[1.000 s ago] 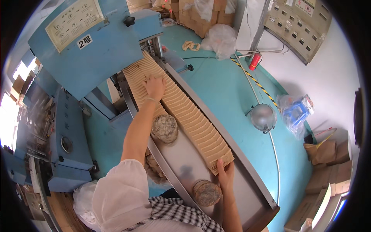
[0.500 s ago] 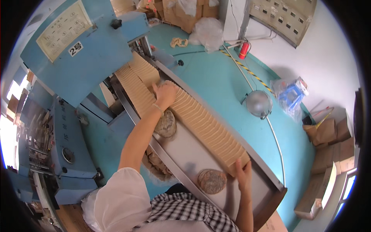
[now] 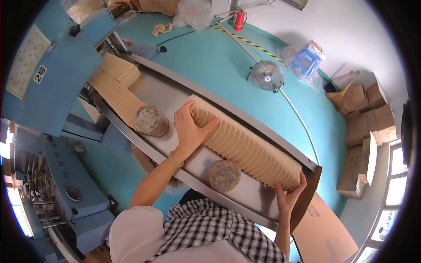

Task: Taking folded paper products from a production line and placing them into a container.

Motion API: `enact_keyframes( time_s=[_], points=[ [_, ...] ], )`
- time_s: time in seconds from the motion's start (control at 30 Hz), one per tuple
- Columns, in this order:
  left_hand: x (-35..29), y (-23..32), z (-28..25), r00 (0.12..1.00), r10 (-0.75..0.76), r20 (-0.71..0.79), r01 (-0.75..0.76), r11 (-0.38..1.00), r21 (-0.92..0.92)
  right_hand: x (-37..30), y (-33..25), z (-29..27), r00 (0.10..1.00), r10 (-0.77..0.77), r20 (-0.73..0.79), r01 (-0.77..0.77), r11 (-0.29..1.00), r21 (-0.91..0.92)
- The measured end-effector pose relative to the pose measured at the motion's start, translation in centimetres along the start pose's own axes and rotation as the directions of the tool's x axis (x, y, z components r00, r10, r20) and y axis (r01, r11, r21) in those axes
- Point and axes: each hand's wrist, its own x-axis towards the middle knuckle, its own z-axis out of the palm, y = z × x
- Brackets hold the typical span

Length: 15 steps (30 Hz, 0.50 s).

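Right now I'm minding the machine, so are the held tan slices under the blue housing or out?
Out. The held tan slices span left hand to right hand, bare metal tray separating them from the blue housing.

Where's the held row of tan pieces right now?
Head view, mostly right of centre: the row of tan pieces is by the far wall of the metal tray, between the left hand and right hand, just beyond the nearer round block.

A white number label (image 3: 40, 74) and printed chart (image 3: 27, 61) mark the blue machine (image 3: 66, 94).
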Motion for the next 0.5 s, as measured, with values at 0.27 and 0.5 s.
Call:
enact_keyframes(
  time_s=[0.27, 0.5],
  points=[
    [-4.0, 0.3, 0.6, 0.961, 0.005, 0.275, 0.144, 0.844, -0.517, -2.9, -5.8, -2.4, 0.947, -0.320, 0.000, 0.149, 0.444, -0.884],
    [-2.5, 0.0, 1.0, 0.991, -0.018, 0.135, 0.086, 0.853, -0.514, -4.4, -10.3, 6.0, 0.702, -0.350, 0.620, 0.634, 0.703, -0.321]
  ],
)
